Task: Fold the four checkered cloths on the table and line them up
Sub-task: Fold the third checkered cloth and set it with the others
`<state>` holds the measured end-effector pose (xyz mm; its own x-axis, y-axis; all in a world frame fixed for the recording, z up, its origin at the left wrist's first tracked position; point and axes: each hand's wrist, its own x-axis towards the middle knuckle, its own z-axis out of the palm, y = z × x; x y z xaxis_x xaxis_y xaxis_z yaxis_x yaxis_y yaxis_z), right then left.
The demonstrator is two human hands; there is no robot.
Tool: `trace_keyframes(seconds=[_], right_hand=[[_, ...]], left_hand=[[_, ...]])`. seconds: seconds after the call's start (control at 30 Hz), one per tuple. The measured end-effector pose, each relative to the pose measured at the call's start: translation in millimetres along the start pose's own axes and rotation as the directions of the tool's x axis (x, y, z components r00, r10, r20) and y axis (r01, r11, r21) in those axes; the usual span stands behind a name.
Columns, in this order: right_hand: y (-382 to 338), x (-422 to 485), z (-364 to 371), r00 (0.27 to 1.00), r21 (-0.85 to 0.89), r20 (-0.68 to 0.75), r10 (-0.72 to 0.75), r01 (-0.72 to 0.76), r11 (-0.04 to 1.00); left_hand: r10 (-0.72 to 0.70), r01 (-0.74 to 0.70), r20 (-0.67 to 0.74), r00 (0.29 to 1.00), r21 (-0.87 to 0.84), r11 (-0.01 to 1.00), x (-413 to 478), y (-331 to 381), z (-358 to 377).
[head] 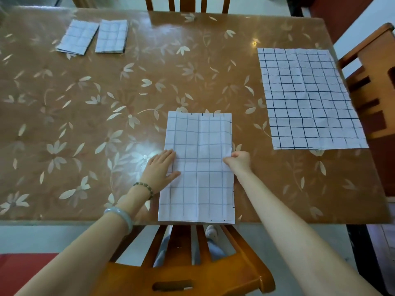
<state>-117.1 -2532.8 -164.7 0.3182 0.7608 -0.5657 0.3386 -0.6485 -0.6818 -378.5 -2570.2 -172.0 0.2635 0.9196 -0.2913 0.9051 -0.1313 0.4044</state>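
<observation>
- A half-folded checkered cloth (198, 167) lies lengthwise at the table's near edge, between a person's two hands.
- The left hand (161, 167) lies flat on the cloth's left edge, fingers straight and together, thumb spread onto the fabric.
- The right hand (238, 160) is curled at the cloth's right edge, pinching the fabric there.
- Beyond the right hand and off to its right, an unfolded checkered cloth (307, 99) lies spread flat near the table's right edge.
- Far beyond the left hand, at the far left of the table, two folded checkered cloths, (77, 37) and (112, 36), lie side by side, just apart.
- The brown floral table top (96, 107) carries all four cloths.
- A beaded bracelet (145, 188) and a pale bangle (121, 217) ring the left wrist.
- A wooden chair back (186, 272) stands below both forearms.
</observation>
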Motion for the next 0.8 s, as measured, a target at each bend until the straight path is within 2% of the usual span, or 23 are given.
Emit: trace_keyframes(seconds=[0.07, 0.17, 0.23, 0.3, 0.4, 0.47, 0.57, 0.63, 0.7, 0.73, 0.8], right_hand=[[7, 2, 1, 1.0, -0.113, -0.028, -0.008, 0.005, 0.994], [9, -5, -2, 0.987, -0.338, -0.068, -0.148, 0.117, 0.934], [14, -10, -1, 0.952, -0.536, -0.05, -0.302, 0.229, 0.812], [16, -20, 5, 0.883, -0.649, 0.133, -0.45, 0.421, 0.634], [29, -31, 16, 0.799, -0.674, 0.43, -0.42, 0.594, 0.44], [45, -29, 20, 0.798, -0.717, 0.48, -0.365, 0.596, 0.362], [54, -24, 19, 0.801, -0.752, 0.487, -0.347, 0.587, 0.3], [54, -21, 18, 0.801, -0.759, 0.49, -0.345, 0.586, 0.284], [52, -20, 18, 0.803, -0.739, 0.489, -0.341, 0.589, 0.328], [49, -19, 18, 0.813, -0.705, 0.466, -0.35, 0.58, 0.408], [38, -16, 16, 0.852, -0.528, 0.299, -0.43, 0.523, 0.669]], left_hand=[[0.026, -0.046, 0.137, 0.99, 0.138, 0.989, 1, -8, 5], [0.053, -0.097, 0.196, 0.979, 0.224, 0.97, 4, -17, 12], [0.075, -0.123, 0.188, 0.979, 0.259, 0.958, 4, -19, 15], [0.1, -0.136, 0.144, 0.985, 0.265, 0.955, 2, -21, 19], [0.129, -0.16, 0.122, 0.984, 0.292, 0.943, -2, -24, 23], [0.131, -0.173, 0.142, 0.981, 0.339, 0.925, -3, -27, 27], [0.13, -0.168, 0.125, 0.984, 0.375, 0.912, -3, -31, 32], [0.141, -0.177, 0.123, 0.982, 0.37, 0.912, -4, -31, 32], [0.153, -0.188, 0.125, 0.98, 0.357, 0.915, -5, -31, 31], [0.158, -0.185, 0.109, 0.981, 0.326, 0.927, -4, -30, 28], [0.129, -0.127, -0.003, 0.992, 0.161, 0.979, 2, -28, 18]])
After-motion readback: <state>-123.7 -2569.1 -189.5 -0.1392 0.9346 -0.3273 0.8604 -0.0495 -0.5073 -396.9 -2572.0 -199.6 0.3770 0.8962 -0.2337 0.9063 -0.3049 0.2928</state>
